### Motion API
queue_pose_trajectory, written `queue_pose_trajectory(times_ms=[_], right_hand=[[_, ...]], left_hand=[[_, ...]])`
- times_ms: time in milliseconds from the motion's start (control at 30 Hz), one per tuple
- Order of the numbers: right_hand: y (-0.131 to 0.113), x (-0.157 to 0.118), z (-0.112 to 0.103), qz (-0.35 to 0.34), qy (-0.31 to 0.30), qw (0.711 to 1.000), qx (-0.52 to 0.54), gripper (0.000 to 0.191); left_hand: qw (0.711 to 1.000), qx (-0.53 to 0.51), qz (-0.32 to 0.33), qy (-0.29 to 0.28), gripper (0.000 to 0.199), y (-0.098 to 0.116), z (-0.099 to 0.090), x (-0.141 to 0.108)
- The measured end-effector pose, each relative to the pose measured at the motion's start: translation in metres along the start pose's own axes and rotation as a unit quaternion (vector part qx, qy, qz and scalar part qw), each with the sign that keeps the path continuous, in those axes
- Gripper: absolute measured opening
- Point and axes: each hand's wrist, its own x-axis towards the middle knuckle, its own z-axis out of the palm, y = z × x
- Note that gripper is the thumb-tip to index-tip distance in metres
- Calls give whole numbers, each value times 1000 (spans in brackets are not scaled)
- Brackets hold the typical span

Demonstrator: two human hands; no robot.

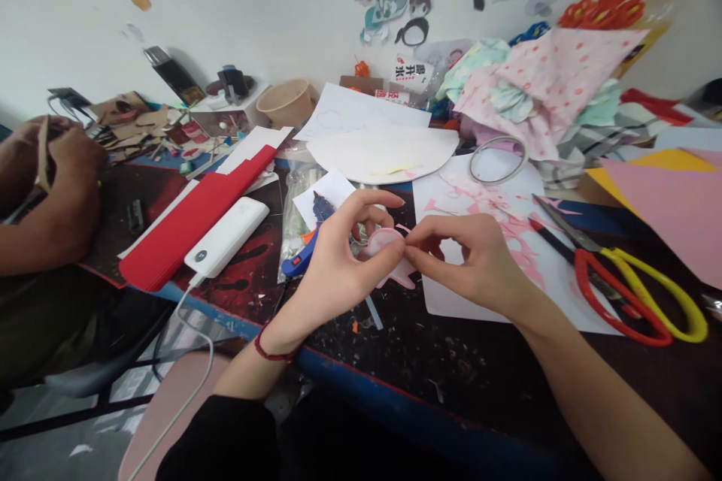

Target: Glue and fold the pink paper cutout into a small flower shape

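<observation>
My left hand [350, 252] holds a small pink paper cutout [401, 274] between thumb and fingers, above the front of the table. It has a rounded top and a pointed lower edge. My right hand [474, 259] pinches at the cutout's right edge, its fingertips meeting my left thumb. A thin dark bit shows by those fingertips, too small to name. Just behind my left hand lies a blue glue gun [301, 257], partly hidden. White paper [445, 297] with pink paper scraps [522, 252] lies beyond my right hand. Scissors [582, 274] with red and yellow handles lie to the right.
A white power bank [229, 237] with a cable and folded red paper [195, 222] lie left. Behind are a white board [383, 154], a tape roll [499, 159] and crumpled dotted fabric [547, 83]. Another person's hand [73, 165] is at far left. Pink sheets [671, 218] lie right.
</observation>
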Motion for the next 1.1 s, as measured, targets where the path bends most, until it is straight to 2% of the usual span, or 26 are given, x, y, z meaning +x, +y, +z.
queue_pose_trajectory(times_ms=[600, 833, 1000, 1100], right_hand=[[0, -1, 0, -4, -3, 1000, -20, 14], [-1, -1, 0, -1, 1, 1000, -23, 13], [0, -1, -2, 3, -3, 1000, -12, 11], [0, -1, -3, 9, -10, 1000, -7, 11]], left_hand=[[1000, -13, -13, 19, 30, -1, 2, 0], [1000, -21, -6, 5, 30, -1, -2, -2], [997, 72, 21, 21, 17, 1, -13, -2], [992, 122, 23, -4, 12, 5, -21, -1]])
